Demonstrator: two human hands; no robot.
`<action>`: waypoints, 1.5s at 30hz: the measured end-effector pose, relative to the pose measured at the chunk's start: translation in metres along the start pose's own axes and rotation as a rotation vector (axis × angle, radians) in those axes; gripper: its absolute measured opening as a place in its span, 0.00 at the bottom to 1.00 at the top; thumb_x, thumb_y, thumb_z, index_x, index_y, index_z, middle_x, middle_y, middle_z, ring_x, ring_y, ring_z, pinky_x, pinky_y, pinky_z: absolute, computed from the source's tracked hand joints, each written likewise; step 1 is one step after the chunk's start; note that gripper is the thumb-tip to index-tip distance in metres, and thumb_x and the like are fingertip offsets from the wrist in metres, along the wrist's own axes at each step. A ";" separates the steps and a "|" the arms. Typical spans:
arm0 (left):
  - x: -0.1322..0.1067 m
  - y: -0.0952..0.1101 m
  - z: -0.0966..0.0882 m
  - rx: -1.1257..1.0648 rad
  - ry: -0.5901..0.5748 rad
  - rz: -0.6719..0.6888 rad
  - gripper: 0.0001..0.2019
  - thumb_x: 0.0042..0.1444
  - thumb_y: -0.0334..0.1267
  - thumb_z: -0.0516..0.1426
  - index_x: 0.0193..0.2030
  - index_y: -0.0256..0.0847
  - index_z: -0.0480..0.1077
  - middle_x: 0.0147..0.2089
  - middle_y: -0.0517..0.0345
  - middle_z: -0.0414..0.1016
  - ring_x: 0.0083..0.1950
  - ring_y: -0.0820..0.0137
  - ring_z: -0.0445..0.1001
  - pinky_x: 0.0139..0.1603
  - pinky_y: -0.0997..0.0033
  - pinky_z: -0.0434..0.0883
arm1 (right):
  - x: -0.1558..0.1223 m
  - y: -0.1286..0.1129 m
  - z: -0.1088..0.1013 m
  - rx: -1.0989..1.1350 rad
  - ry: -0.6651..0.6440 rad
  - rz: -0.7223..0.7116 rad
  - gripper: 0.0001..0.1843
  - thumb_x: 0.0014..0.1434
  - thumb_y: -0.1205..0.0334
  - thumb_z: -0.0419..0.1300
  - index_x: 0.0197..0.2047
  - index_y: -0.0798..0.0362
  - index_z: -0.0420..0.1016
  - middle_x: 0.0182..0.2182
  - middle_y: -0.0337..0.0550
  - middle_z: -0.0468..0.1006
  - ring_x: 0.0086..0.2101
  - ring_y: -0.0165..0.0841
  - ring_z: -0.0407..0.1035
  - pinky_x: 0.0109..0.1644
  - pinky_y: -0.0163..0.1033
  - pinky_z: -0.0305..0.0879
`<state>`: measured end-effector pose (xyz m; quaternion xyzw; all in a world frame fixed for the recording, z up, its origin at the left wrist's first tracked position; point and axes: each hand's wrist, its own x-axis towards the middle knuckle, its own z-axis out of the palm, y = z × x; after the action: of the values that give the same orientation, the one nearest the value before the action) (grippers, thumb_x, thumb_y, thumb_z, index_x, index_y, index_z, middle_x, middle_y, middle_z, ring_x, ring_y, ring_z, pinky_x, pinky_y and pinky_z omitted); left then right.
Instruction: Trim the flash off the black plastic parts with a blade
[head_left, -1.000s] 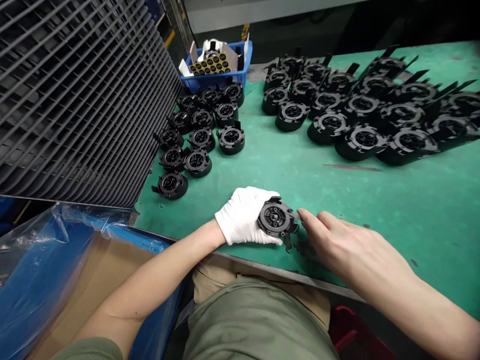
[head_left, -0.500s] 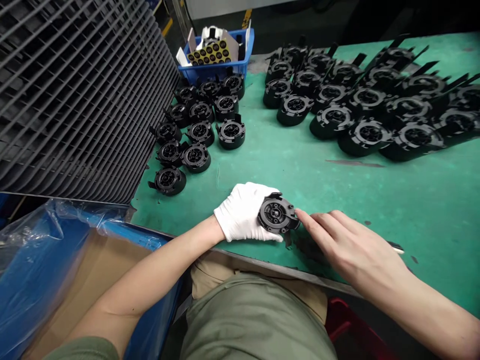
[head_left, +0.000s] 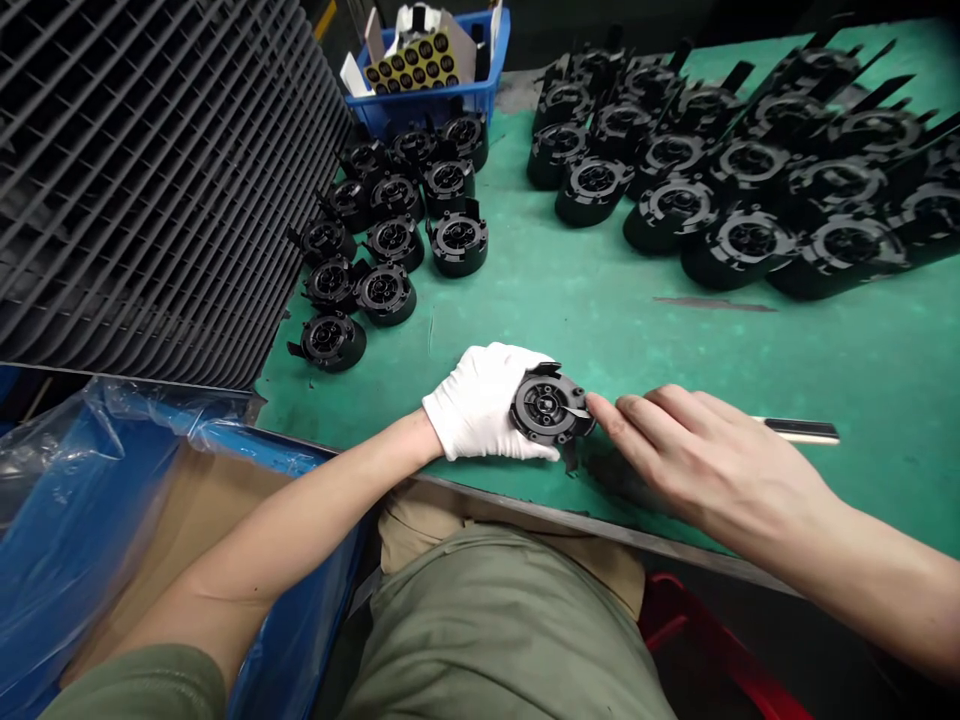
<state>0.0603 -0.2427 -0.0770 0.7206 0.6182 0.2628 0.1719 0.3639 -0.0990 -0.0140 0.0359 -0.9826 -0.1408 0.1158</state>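
Whole bench has slid up my view since the last frame. My bare right hand stays open, its fingertips touching the edge of a black plastic disc. That disc sits gripped in my white-gloved left hand, fingers curled round it, just above the worn green table mat. Past the right fingers lies a slim black-and-cream stick, beyond them rows of black discs. Past the left fingers, a blue crate holds a sheet of round stickers — print too small to read.
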 end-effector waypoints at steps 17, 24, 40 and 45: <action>0.005 0.004 -0.006 -0.007 -0.038 -0.049 0.64 0.52 0.89 0.79 0.81 0.42 0.82 0.74 0.32 0.91 0.74 0.30 0.91 0.79 0.30 0.86 | 0.009 -0.003 -0.004 0.039 -0.115 0.072 0.28 0.78 0.78 0.60 0.74 0.57 0.87 0.39 0.49 0.81 0.42 0.49 0.68 0.48 0.53 0.63; 0.006 0.006 -0.007 -0.002 -0.041 -0.081 0.65 0.50 0.87 0.81 0.82 0.41 0.81 0.76 0.30 0.90 0.76 0.28 0.90 0.82 0.26 0.85 | 0.013 -0.002 0.004 0.106 -0.113 0.141 0.30 0.77 0.77 0.60 0.75 0.56 0.87 0.40 0.50 0.82 0.43 0.49 0.70 0.46 0.52 0.63; 0.008 0.010 -0.011 -0.100 -0.024 -0.058 0.54 0.56 0.72 0.83 0.82 0.44 0.82 0.74 0.37 0.94 0.75 0.31 0.94 0.81 0.32 0.89 | -0.007 -0.025 0.013 0.301 -0.097 0.433 0.20 0.92 0.59 0.54 0.73 0.51 0.85 0.49 0.49 0.93 0.33 0.39 0.82 0.33 0.44 0.62; 0.007 0.013 -0.010 -0.091 -0.024 -0.053 0.56 0.56 0.74 0.82 0.83 0.41 0.82 0.75 0.35 0.94 0.75 0.31 0.94 0.82 0.32 0.88 | 0.001 -0.026 0.000 0.162 -0.216 0.401 0.28 0.80 0.74 0.58 0.77 0.54 0.83 0.37 0.41 0.81 0.26 0.35 0.71 0.31 0.44 0.51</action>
<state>0.0650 -0.2387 -0.0605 0.6986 0.6223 0.2773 0.2185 0.3636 -0.1238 -0.0209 -0.1659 -0.9848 -0.0390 0.0323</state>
